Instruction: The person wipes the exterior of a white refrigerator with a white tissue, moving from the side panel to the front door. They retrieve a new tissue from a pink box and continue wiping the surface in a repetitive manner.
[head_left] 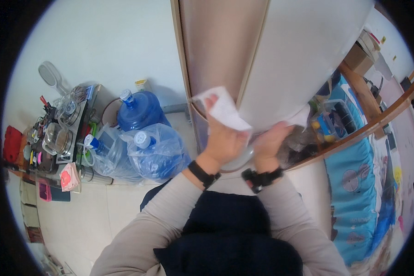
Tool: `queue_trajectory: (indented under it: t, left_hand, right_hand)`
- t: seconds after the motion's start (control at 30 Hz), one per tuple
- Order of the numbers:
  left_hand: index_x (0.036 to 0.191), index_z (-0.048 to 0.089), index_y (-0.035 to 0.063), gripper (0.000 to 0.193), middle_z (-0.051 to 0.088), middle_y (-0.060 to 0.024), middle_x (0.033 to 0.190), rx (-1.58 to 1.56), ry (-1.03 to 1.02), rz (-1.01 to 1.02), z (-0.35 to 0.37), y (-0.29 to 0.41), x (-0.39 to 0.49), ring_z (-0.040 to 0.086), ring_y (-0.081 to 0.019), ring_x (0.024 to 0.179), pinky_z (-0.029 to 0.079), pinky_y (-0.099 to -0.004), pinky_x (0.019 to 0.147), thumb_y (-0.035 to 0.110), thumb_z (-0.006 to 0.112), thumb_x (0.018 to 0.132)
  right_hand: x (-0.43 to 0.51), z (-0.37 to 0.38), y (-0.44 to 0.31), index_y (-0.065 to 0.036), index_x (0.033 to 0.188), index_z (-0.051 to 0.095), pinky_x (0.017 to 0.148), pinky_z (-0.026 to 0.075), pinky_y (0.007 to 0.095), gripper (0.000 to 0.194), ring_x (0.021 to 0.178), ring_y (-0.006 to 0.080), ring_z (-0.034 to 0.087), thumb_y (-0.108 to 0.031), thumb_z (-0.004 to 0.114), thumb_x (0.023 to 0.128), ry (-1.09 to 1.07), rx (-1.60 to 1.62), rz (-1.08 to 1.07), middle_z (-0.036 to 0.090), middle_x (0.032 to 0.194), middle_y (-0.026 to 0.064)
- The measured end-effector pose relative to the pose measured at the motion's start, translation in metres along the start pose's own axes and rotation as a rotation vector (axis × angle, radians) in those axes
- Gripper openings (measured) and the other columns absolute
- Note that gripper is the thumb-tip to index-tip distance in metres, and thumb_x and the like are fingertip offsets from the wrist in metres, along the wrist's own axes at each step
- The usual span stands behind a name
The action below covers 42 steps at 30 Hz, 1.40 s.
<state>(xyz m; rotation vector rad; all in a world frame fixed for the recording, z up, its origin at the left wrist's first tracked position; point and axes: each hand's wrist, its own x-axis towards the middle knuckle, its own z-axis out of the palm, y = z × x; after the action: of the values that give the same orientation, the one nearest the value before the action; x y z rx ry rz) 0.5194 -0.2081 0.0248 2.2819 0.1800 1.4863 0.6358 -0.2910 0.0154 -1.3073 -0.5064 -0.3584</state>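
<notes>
My left hand [224, 139] holds a white sheet of paper or tissue [226, 110], which lies across the fingers and hangs past the palm. To its right, my right hand [272, 138] is blurred, with its fingers towards another white piece [300, 117] at the fingertips; whether they grip it cannot be told. Both hands are in front of a tall, pale panelled cabinet [289, 55], near its lower part. A rounded, shiny edge [239, 160] shows between the wrists. Each wrist wears a black strap.
Blue water jugs [139, 110], some in clear plastic bags, stand on the left floor. Beyond them is a cluttered low table with a glass kettle [57, 138]. On the right are a clear plastic bin [334, 120], a curved wooden rail [352, 138] and blue bedding [352, 193].
</notes>
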Motion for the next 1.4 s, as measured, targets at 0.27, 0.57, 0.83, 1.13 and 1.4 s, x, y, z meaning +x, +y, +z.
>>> queue_trajectory:
  t: [0.27, 0.57, 0.83, 1.13, 1.4]
  left_hand:
    - [0.138, 0.062, 0.0229, 0.052, 0.024, -0.0296, 0.163, 0.228, -0.055, 0.109, -0.006, -0.022, -0.005, 0.027, -0.0599, 0.144, 0.023, -0.0704, 0.114, 0.034, 0.067, 0.088]
    - [0.152, 0.031, -0.0092, 0.076, 0.022, -0.0375, 0.159, -0.005, -0.151, -0.11, -0.025, -0.038, -0.004, 0.009, -0.065, 0.145, 0.011, -0.0614, 0.122, 0.042, 0.051, 0.1]
    - [0.155, 0.023, -0.0094, 0.066, 0.03, -0.0283, 0.159, -0.608, 0.045, -0.332, -0.024, -0.045, -0.004, 0.028, -0.0441, 0.146, 0.021, -0.0468, 0.122, 0.032, 0.042, 0.107]
    - [0.145, 0.043, -0.0061, 0.05, 0.055, -0.0224, 0.142, -0.831, 0.05, -0.36, -0.031, -0.052, -0.023, 0.058, -0.0253, 0.126, 0.048, -0.0406, 0.103, 0.026, 0.049, 0.107]
    - [0.152, 0.034, -0.0015, 0.054, 0.049, -0.0183, 0.148, -0.823, 0.177, -0.38, -0.05, -0.026, -0.015, 0.053, -0.0243, 0.129, 0.044, -0.0385, 0.108, 0.025, 0.048, 0.108]
  right_hand:
    - [0.008, -0.026, 0.023, 0.012, 0.15, 0.033, 0.121, 0.025, 0.0497, 0.063, 0.142, 0.05, 0.036, -0.026, 0.046, 0.101, -0.266, -0.261, -0.405, 0.036, 0.155, 0.0342]
    - [0.068, -0.025, -0.022, 0.01, 0.153, 0.024, 0.119, 0.03, 0.0437, 0.061, 0.138, 0.0376, 0.042, -0.028, 0.039, 0.108, -0.142, 0.147, 0.039, 0.037, 0.153, 0.0296]
    - [0.055, 0.003, -0.104, 0.001, 0.117, 0.066, 0.117, 0.026, 0.059, 0.036, 0.136, 0.0491, 0.04, -0.025, 0.053, 0.096, -0.285, -0.746, -0.869, 0.045, 0.152, 0.028]
    - [0.01, -0.005, -0.074, -0.027, 0.139, 0.067, 0.094, 0.047, 0.0359, 0.059, 0.101, 0.014, 0.064, -0.021, 0.066, 0.08, -0.634, -0.777, -1.139, 0.071, 0.123, -0.0031]
    - [0.005, -0.034, -0.1, -0.01, 0.141, 0.059, 0.115, 0.038, 0.0424, 0.047, 0.129, 0.0293, 0.055, -0.026, 0.047, 0.099, -0.835, -0.175, -0.654, 0.059, 0.142, 0.0134]
